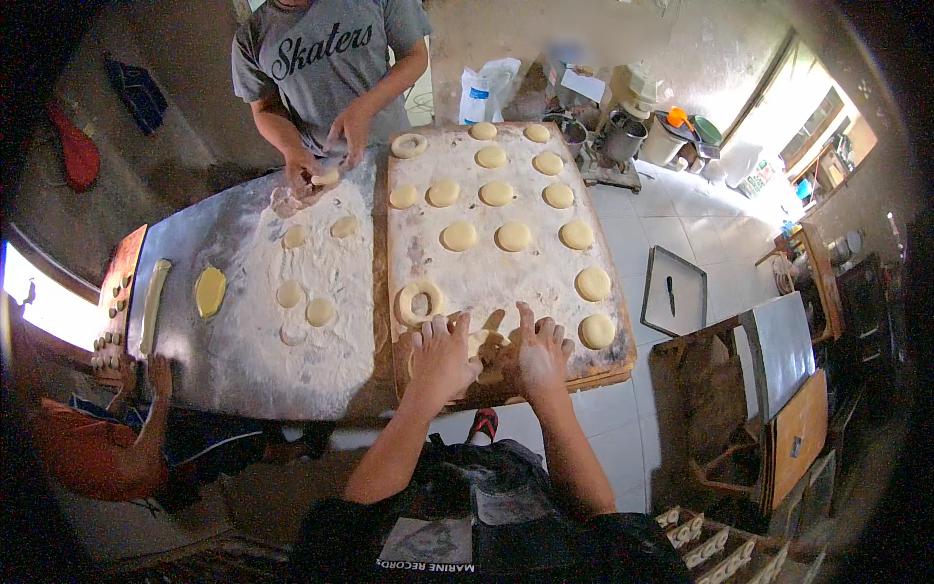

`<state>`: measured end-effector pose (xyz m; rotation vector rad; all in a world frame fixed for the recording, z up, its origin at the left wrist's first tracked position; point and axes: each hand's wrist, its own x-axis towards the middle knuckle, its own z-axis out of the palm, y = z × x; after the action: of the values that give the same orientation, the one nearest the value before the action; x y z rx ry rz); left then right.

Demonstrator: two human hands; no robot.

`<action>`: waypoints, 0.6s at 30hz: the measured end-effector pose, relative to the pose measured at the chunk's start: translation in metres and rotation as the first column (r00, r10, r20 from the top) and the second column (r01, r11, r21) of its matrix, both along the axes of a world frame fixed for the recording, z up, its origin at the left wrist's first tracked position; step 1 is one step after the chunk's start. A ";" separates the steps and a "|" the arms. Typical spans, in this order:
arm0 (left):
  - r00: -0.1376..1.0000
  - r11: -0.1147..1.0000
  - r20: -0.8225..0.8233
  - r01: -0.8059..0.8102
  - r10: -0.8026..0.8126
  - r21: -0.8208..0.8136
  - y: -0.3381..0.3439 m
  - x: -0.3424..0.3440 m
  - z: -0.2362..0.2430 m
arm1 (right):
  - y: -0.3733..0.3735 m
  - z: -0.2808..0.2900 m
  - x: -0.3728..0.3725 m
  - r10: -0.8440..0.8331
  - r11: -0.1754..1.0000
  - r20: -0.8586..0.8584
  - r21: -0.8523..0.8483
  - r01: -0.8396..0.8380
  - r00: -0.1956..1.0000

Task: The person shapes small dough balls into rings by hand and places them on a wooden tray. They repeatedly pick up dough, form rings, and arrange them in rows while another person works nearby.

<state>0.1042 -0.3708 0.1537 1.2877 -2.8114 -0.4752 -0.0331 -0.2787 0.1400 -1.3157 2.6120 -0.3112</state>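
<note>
Away from dough, knife in tray

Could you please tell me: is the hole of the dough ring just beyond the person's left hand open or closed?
Open: the floured board shows through the middle of the dough ring.

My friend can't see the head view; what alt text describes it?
A person's left hand and right hand work over partly hidden dough at the near edge of a floured board bearing dough rounds and rings. Opposite, someone in a gray shirt handles a dough piece.
</note>
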 end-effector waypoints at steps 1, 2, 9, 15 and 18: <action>1.000 1.000 -0.002 0.009 -0.009 0.023 0.000 0.000 0.000 | -0.002 -0.003 0.000 -0.004 1.000 0.000 -0.001 0.004 1.000; 1.000 0.999 0.013 0.016 -0.016 0.047 -0.001 -0.001 0.000 | -0.003 -0.005 0.001 -0.025 1.000 -0.008 0.007 0.025 1.000; 0.994 0.999 -0.108 0.032 -0.030 0.020 0.001 -0.012 0.007 | 0.022 -0.003 -0.026 -0.029 0.974 0.030 -0.222 0.035 0.999; 0.920 0.928 -0.119 0.366 -0.373 -0.074 0.032 -0.074 -0.008 | 0.071 -0.016 -0.121 -0.337 0.919 0.021 -0.211 0.334 0.941; 0.845 0.867 -0.193 0.490 -0.499 -0.095 0.043 -0.089 -0.014 | 0.060 -0.027 -0.134 -0.187 0.969 -0.035 -0.169 0.178 0.982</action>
<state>0.0152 -0.3276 0.1401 0.4444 -2.9208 -0.5181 -0.1674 -0.2183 0.1129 -1.1442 2.8094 -0.5403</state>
